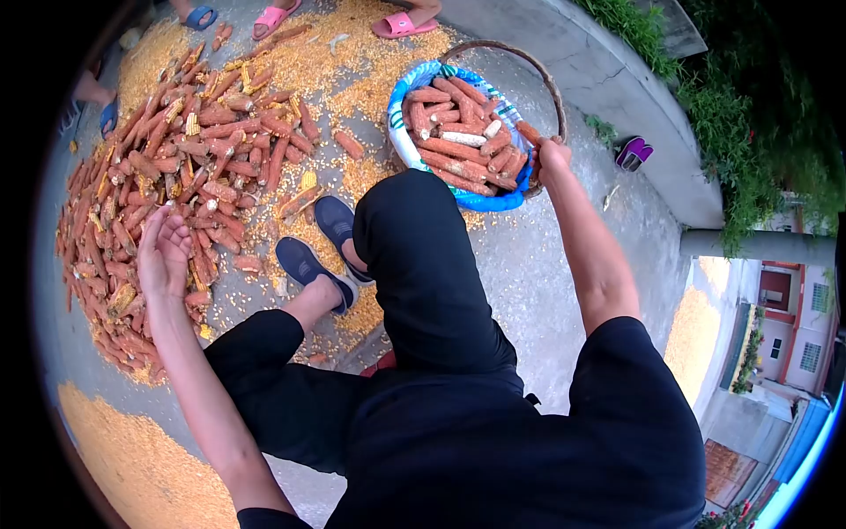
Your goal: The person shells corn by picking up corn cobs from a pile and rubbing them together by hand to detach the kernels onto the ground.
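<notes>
My left hand is over the near side of a heap of reddish, mostly stripped corn cobs. Its fingers are loosely curled and apart, and no object shows in them. On the right, my right hand is closed around one end of a corn cob, at the basket's side. Whether it also touches the arched handle I cannot tell. The basket, lined with blue-and-white cloth, is filled with bare cobs, a few of them whitish.
Loose yellow kernels cover the ground around the heap, with another spread at lower left. Other people's feet in pink sandals and blue slippers are at the far edge. Purple shoes lie by the concrete wall.
</notes>
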A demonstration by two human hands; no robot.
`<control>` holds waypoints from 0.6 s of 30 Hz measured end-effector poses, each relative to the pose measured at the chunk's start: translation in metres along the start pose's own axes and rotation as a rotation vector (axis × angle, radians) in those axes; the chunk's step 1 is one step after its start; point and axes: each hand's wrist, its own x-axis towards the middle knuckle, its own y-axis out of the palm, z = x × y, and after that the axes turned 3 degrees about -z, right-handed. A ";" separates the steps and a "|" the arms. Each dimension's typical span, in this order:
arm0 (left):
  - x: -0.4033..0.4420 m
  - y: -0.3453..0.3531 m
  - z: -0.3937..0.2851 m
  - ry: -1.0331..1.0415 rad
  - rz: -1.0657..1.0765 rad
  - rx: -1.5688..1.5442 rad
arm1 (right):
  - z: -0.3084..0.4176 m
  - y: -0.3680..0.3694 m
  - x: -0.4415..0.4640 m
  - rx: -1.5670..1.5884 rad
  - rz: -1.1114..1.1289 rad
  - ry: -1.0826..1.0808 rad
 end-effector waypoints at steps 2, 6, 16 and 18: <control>0.000 0.002 0.001 -0.002 -0.004 0.006 | -0.001 0.010 0.004 0.045 -0.052 -0.003; 0.000 0.004 0.003 -0.020 -0.020 0.027 | 0.009 0.040 -0.004 0.130 -0.134 -0.051; -0.005 0.017 0.029 -0.109 -0.159 0.432 | 0.022 0.096 -0.116 -0.843 0.640 -0.750; 0.000 0.013 0.052 -0.170 -0.144 0.553 | 0.046 0.104 -0.146 -0.727 0.694 -0.898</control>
